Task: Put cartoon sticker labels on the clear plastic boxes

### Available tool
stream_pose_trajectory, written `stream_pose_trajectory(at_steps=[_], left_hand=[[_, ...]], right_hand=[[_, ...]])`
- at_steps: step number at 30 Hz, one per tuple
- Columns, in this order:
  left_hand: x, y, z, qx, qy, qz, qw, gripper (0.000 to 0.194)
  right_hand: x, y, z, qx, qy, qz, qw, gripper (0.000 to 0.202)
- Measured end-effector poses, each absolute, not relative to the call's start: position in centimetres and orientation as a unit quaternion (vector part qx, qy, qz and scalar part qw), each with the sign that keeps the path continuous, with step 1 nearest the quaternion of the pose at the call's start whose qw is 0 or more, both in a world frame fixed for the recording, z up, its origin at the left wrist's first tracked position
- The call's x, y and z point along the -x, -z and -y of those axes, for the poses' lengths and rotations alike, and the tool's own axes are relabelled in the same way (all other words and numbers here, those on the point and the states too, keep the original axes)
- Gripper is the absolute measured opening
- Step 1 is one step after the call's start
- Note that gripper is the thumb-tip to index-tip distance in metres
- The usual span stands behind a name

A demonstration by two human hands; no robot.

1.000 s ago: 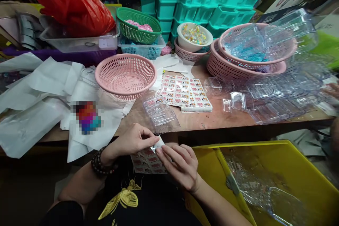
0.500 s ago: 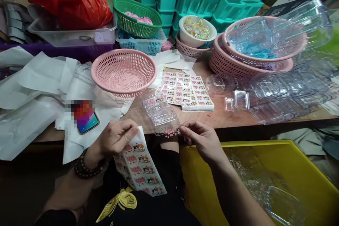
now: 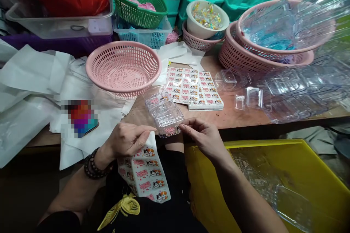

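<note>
My left hand [image 3: 131,139] pinches the top of a sticker sheet [image 3: 149,174] printed with cartoon animals and pink lettering; the sheet hangs over my lap. Its index finger points toward a clear plastic case [image 3: 165,113] at the table's front edge. My right hand [image 3: 201,134] has thumb and forefinger pinched on the end of a pink sticker [image 3: 170,131], which lies over the near part of that case. Another such sticker shows on the far part of the case. Behind it lies a stack of sticker sheets [image 3: 206,91].
A pink basket [image 3: 123,65] stands behind the case, with white backing paper [image 3: 35,72] and a phone [image 3: 90,128] to the left. Clear cases [image 3: 298,94] cover the right side. A yellow bin [image 3: 303,153] sits below the table's edge at right.
The pink sticker has moved up and left onto the near part of the case. My left hand has shifted right, and its index finger now stretches toward the case. The view has shifted slightly.
</note>
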State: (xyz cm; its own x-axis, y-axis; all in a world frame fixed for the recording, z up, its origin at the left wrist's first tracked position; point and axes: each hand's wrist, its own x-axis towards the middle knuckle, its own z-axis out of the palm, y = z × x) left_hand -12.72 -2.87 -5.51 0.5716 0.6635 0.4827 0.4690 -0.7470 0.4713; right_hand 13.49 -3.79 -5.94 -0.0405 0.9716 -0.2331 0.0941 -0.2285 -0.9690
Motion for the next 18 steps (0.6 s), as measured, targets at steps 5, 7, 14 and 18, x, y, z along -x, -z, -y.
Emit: stream_pose_trajectory(at_steps=[5, 7, 14, 18], left_hand=[[12.1, 5.7, 2.9, -0.887, -0.307, -0.305, 0.162, 0.036], [11.9, 5.9, 3.0, -0.892, -0.297, -0.298, 0.163, 0.039], [10.7, 6.5, 3.1, -0.91, -0.219, -0.311, 0.167, 0.046], [10.4, 6.5, 3.2, -0.904, -0.216, -0.327, 0.171, 0.046]], right_hand=[[-13.4, 6.3, 3.9, 0.566, -0.531, 0.486, 0.401, 0.041], [-13.4, 6.4, 3.9, 0.568, -0.523, 0.493, 0.4, 0.042], [-12.8, 6.3, 4.6, 0.591, -0.433, 0.556, 0.393, 0.036], [-11.9, 6.1, 5.4, 0.628, -0.292, 0.626, 0.358, 0.03]])
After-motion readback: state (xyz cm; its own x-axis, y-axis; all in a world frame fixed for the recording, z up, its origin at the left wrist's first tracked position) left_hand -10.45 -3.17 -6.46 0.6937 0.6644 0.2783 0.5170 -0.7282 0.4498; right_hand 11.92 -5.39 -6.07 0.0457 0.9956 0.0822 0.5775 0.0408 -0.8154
